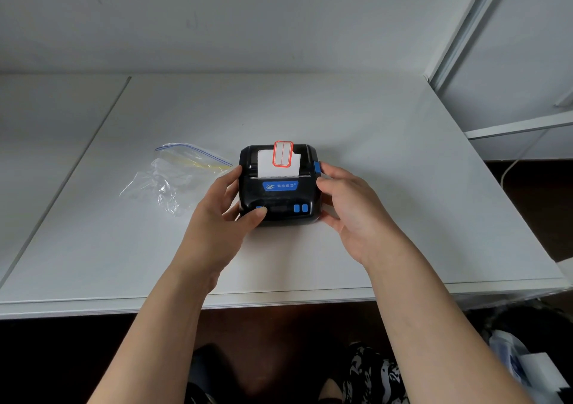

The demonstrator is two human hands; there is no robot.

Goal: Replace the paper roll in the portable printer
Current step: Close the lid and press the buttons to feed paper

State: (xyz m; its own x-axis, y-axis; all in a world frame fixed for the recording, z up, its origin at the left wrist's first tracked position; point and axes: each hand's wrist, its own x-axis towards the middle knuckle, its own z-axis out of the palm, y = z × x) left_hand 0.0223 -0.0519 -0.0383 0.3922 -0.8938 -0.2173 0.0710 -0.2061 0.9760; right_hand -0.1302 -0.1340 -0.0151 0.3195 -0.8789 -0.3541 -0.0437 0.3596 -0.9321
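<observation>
Black plastic with blue buttons, the portable printer (279,186) is sitting near the middle of the white worktop (387,161), closed, with a strip of white paper (277,166) bearing a red-bordered label (282,154) sticking up from its slot. The left hand (221,214) is cupping its left side, its grip clamped there with the thumb lying on the front panel. The right hand (350,208) is gripping the right side, fingertips just beside the blue side latch (317,167). A clear zip bag (173,177) is lying crumpled just left of the printer.

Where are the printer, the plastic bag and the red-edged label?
printer (280,200): head view, on its black front panel.
plastic bag (173,175): head view, on its crumpled clear middle.
red-edged label (282,154): head view, on its white centre.
</observation>
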